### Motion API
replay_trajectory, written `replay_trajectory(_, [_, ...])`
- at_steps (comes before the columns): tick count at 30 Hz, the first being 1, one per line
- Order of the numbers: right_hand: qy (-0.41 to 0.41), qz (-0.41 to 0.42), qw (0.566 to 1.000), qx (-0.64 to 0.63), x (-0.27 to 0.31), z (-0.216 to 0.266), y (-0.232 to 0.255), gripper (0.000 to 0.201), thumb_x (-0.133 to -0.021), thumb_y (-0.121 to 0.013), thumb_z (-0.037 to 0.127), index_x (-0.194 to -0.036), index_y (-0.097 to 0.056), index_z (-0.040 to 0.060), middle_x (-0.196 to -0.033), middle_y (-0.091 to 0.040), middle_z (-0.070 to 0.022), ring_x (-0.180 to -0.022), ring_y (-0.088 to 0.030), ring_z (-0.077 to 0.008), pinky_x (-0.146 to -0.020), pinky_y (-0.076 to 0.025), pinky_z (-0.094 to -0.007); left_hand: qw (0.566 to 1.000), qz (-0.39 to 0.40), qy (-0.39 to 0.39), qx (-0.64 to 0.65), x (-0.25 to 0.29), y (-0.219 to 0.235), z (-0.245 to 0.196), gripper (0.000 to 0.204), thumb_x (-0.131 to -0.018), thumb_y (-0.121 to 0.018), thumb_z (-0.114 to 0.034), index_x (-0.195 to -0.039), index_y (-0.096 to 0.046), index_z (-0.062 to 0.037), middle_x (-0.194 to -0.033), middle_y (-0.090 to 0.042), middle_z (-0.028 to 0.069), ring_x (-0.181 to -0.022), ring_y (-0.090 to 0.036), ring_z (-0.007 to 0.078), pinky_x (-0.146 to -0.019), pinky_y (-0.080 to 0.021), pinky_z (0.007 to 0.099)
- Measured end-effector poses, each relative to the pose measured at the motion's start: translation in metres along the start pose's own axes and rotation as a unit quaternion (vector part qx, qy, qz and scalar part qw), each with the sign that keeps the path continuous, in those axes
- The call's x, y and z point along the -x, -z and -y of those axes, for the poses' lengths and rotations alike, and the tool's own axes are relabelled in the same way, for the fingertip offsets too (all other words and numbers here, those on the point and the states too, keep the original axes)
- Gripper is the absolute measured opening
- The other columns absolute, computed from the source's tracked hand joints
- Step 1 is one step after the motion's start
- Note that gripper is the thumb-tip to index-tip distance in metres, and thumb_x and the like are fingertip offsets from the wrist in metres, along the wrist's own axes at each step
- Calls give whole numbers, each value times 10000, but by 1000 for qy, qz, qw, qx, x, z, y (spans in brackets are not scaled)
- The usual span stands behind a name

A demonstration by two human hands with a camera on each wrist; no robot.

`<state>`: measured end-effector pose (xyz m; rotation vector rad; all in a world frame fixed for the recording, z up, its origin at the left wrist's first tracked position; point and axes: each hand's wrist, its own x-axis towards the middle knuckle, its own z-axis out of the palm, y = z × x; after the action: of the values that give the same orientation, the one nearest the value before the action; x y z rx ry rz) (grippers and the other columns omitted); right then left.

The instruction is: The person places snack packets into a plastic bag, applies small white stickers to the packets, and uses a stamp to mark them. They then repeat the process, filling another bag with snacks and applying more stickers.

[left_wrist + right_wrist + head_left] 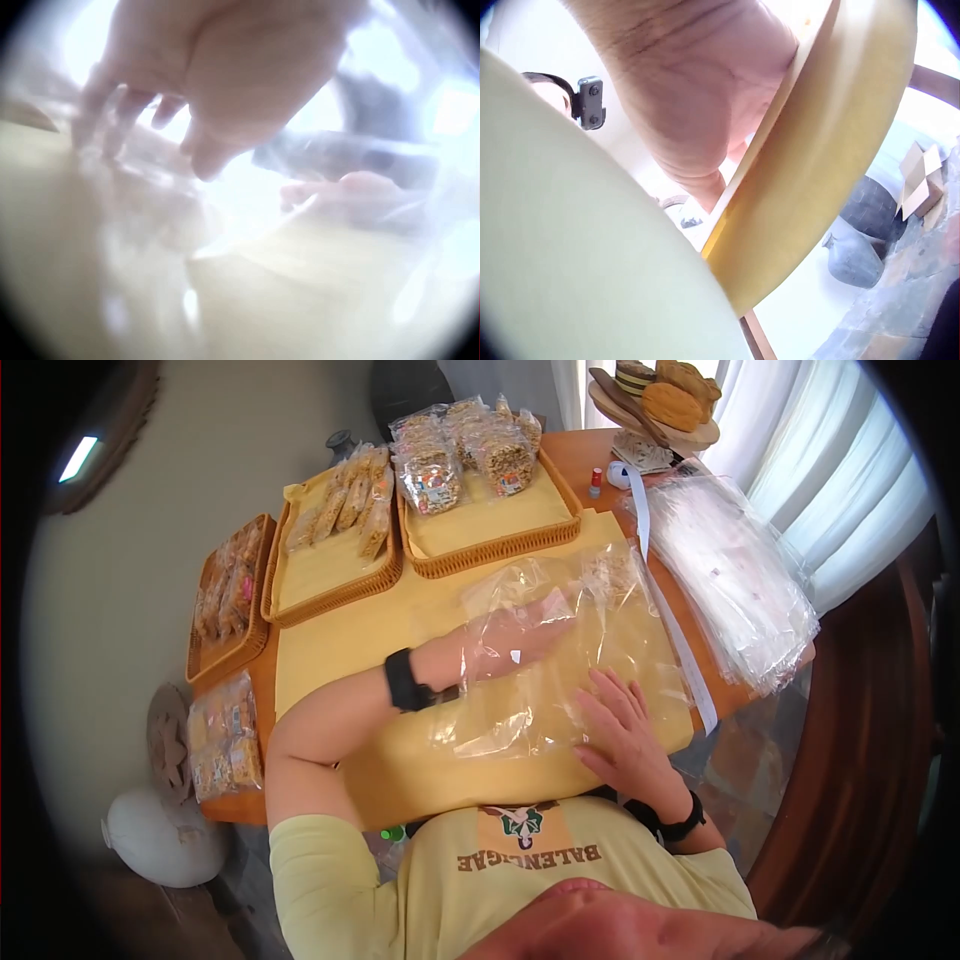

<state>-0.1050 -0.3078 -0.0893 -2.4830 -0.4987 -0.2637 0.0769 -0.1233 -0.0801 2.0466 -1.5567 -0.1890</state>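
A clear plastic bag (500,715) lies spread over the yellow cloth (375,760) in the head view. My left hand (525,635) reaches under or into its film, cannot tell which; the left wrist view shows this hand (225,67) with fingers extended downward amid shiny plastic. At the bag's near right side, my right hand (630,745) has its fingers apart, touching or just above the film. The right wrist view has the right hand (697,97) at the cloth-covered table edge, its fingertips partly hidden.
Wicker trays (490,550) with wrapped snacks stand along the back and left. Packed snacks (225,740) lie at the left edge. A stack of clear bags (735,575) lies on the right, beside a white strip (680,645). A hat (680,405) sits at the back right.
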Motion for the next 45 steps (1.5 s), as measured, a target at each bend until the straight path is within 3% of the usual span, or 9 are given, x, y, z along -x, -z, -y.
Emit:
replay_trajectory(3, [21,-61,997,-45,-8,4,1,612,-693,-674,150,-1253,-437,83,-1191,-440,-159,-1100,-423,-335,-909,-357,-425,992,124,-37,5,52,42,2,318,-851,-535,-215,-1148,-529,-100,-1158,-553,90,-988,-555,276,-828,-442,356])
replay_trajectory(5, [29,-73,995,-65,-16,11,4,581,-697,-664,124,-1237,-455,76,-1102,-498,-144,-1011,-483,-314,-844,-415,-376,957,227,178,-22,63,97,-27,311,-847,-552,-181,-1150,-557,-109,-1014,-622,115,-874,-605,229,-744,-469,312])
replay_trajectory(7, [68,-40,995,-60,-26,20,6,537,-717,-641,123,-1226,-475,82,-867,-537,-84,-810,-521,-242,-702,-440,-329,921,53,380,67,71,122,-30,236,-831,-557,-232,-993,-610,-70,-845,-650,95,-796,-613,271,-705,-465,370])
replay_trajectory(11, [127,10,992,-24,-43,36,-1,498,-761,-612,172,-1233,-476,96,-676,-506,-32,-634,-520,-200,-575,-433,-303,872,-234,254,-347,72,131,47,326,-796,-588,-252,-1095,-552,-129,-950,-597,115,-867,-596,283,-694,-477,385])
replay_trajectory(16, [238,40,970,35,-61,64,-18,471,-816,-566,290,-1230,-474,86,-513,-455,-11,-389,-453,-179,-388,-372,-297,839,-170,364,-366,37,119,89,441,-779,-592,-284,-1191,-472,-179,-980,-572,201,-922,-558,355,-781,-452,422])
replay_trajectory(25, [163,63,978,116,-75,80,-26,516,-845,-511,385,-1268,-419,106,-519,-477,-34,-385,-471,-186,-372,-361,-297,805,-124,441,-378,56,136,99,318,-776,-489,-128,-1093,-500,-136,-872,-604,180,-843,-592,359,-704,-468,454])
replay_trajectory(33, [176,32,981,70,-87,80,-45,276,-835,-527,308,-947,-534,56,-525,-494,-52,-395,-499,-194,-370,-389,-312,877,-226,371,-206,112,162,-15,407,-776,-475,-101,-1182,-463,-127,-876,-581,105,-677,-554,197,-618,-460,309])
replay_trajectory(36, [193,-20,979,64,-91,76,-47,197,-800,-543,219,-715,-503,46,-526,-499,-60,-405,-519,-195,-376,-407,-308,889,-236,377,105,119,146,-51,374,-811,-431,-68,-1181,-476,-109,-875,-567,47,-557,-523,81,-472,-445,195])
replay_trajectory(45, [225,-84,970,22,-92,73,-42,196,-753,-565,143,-617,-463,46,-523,-490,-62,-419,-522,-203,-388,-419,-299,777,-61,391,489,76,51,-25,265,-896,-450,-155,-1143,-464,-59,-1012,-542,53,-792,-602,128,-646,-532,255])
